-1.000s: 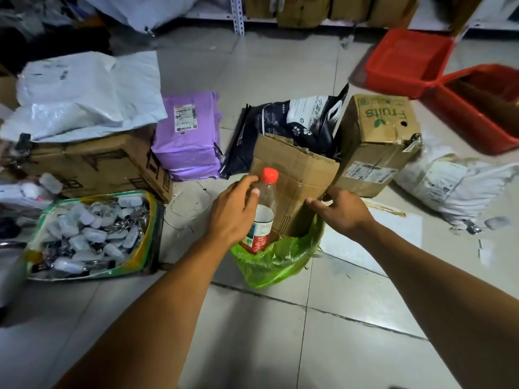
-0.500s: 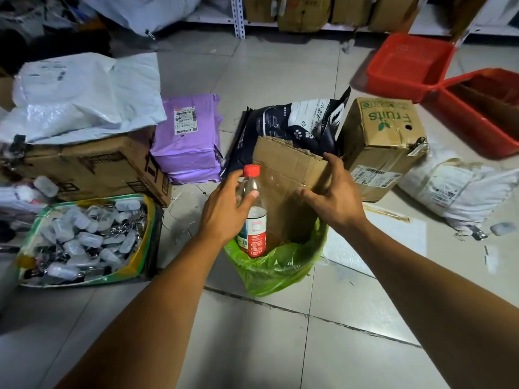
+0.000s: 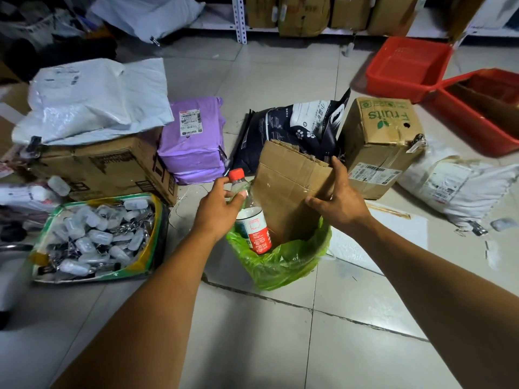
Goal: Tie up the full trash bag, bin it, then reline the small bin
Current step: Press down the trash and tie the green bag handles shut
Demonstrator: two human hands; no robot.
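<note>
1. The green trash bag point(image 3: 280, 262) is seen lining the small bin, which is hidden beneath it; the bag stands on the tiled floor point(image 3: 252, 346), well clear of the floor's edges, among parcels. Its mouth is open and untied.

2. The left hand point(image 3: 217, 213) is closed around the shoulder of a plastic bottle point(image 3: 251, 223), thumb and fingers pinched just under the red cap. The bottle is tilted, with its base inside the bag.

3. The right hand point(image 3: 341, 203) is clamped on the right edge of a cardboard piece point(image 3: 289, 189), whose lower end is sunk in the bag while most of it stands above the rim.

4. The bag could be torn if the cardboard is pushed down hard: its stiff corners are judged likely to puncture thin plastic.

5. The bag mouth may not be gathered for a knot while cardboard and bottle protrude; too little free plastic appears to be left above the contents.

6. The bin could be tipped if both items are pressed sideways, since it looks light and is not steadied by either hand.

7. The bottle could slip if the narrow pinch is loosened, and roll toward the tray of small containers point(image 3: 95, 237) at the left.

8. Whether the bottle holds liquid cannot be told; a loose cap would risk a spill.
</note>
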